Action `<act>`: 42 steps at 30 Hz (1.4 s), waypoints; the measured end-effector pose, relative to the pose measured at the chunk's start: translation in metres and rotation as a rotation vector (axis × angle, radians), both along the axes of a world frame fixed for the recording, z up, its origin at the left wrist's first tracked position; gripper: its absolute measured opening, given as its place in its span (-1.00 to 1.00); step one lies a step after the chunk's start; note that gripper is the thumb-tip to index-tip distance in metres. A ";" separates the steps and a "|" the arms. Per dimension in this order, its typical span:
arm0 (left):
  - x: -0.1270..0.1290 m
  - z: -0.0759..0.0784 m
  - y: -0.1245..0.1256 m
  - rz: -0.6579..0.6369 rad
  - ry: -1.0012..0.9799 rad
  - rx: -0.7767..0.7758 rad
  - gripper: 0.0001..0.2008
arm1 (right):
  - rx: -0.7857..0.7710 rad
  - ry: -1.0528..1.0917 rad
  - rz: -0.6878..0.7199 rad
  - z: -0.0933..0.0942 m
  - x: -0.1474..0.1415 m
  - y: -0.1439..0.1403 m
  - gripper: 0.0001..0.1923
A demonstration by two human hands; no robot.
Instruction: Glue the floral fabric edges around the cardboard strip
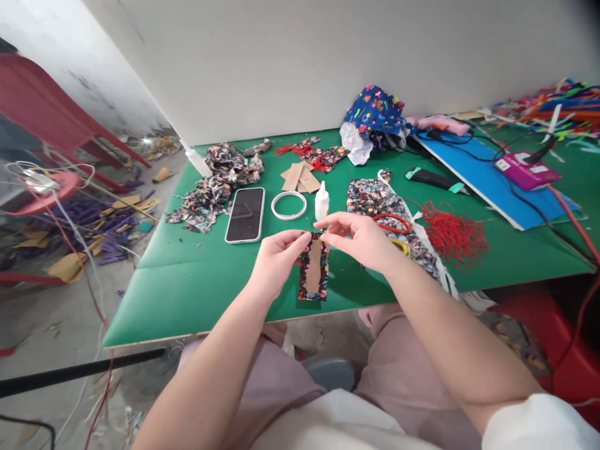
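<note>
Fabric strip (314, 275), patterned with a brown card strip down its middle, hangs upright over the near edge of the table (187, 294), pinched at its top end between both hands. Going by size: the green table fills the middle of the view. A blue board (487, 181) lies at the right with a pink box (525, 170) and black cables on it. A blue printed cloth (375, 115) sits bunched at the back. Fabric scraps (213, 187) are heaped at the left, and a printed fabric piece (375, 199) lies right of center beside red threads (457, 234). A phone (245, 214) lies face up, with a white ring (289, 205) and a small glue bottle (321, 203) just to its right, behind the hands. Left hand (276, 259) grips the strip's upper left corner with closed fingertips; right hand (360, 240) pinches the upper right corner, fingers curled. The strip lies between the 2 hands, dangling below them.
</note>
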State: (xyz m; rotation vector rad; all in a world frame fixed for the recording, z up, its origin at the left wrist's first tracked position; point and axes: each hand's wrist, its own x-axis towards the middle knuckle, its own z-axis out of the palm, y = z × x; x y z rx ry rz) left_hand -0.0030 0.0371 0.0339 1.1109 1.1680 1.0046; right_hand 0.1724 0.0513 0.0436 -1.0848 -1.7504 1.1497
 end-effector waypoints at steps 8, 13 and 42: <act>0.000 0.001 0.001 0.102 -0.064 -0.008 -0.73 | -0.152 0.164 0.053 -0.007 -0.003 0.003 -0.60; 0.002 0.002 0.000 0.117 -0.050 0.024 -0.70 | -0.116 0.106 0.052 -0.011 -0.006 0.002 -0.52; -0.001 0.002 -0.004 0.035 0.146 0.350 -0.72 | 0.019 0.006 0.020 -0.006 -0.002 -0.001 -0.48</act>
